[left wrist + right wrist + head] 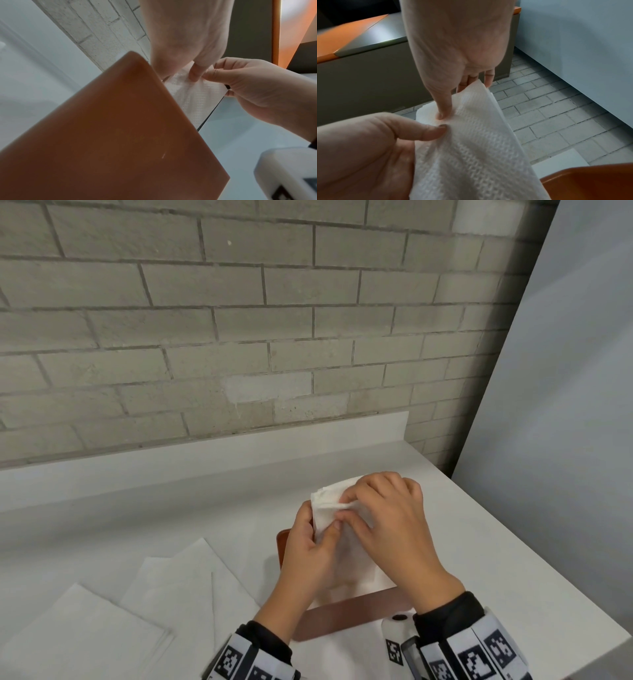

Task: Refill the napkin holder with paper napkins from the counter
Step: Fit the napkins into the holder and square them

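Both the left hand (308, 546) and the right hand (387, 529) pinch a white embossed paper napkin (325, 501) standing in the brown, flat-sided napkin holder (346, 618), apparently seating it. Next: fetch from the loose white napkins (137, 604) left of the holder.

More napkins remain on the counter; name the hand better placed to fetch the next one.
Left hand: the loose white paper napkins lie on its side of the brown napkin holder.
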Available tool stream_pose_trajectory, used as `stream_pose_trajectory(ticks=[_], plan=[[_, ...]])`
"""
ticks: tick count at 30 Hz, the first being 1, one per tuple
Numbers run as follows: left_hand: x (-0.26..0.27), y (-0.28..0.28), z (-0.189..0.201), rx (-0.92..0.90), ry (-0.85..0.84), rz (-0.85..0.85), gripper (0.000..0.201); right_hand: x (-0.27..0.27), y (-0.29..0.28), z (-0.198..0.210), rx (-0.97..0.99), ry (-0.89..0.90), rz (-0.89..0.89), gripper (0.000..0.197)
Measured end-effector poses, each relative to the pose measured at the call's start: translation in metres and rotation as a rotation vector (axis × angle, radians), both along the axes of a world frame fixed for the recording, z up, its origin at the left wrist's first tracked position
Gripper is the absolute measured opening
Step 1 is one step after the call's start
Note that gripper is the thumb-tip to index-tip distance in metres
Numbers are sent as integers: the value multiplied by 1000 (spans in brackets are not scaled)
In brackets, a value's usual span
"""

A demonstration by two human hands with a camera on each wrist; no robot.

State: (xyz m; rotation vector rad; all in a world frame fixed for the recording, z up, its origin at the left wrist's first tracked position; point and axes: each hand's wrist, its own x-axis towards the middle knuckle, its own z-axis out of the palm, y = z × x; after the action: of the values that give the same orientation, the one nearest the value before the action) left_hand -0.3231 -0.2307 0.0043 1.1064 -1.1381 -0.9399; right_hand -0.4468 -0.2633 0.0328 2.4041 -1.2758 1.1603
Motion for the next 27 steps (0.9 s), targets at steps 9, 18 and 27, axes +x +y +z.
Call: stream_pose_trajectory(ticks=[9,18,27], plan=[[6,-1,9,35,181,2,35,2,1,-7,57,-175,88,17],[18,-8,18,195,159,-86,24,-1,1,-6,200,-264,156,3],[24,-5,15,154,-23,-137,18,-2,-10,-4,60,-205,86,6]])
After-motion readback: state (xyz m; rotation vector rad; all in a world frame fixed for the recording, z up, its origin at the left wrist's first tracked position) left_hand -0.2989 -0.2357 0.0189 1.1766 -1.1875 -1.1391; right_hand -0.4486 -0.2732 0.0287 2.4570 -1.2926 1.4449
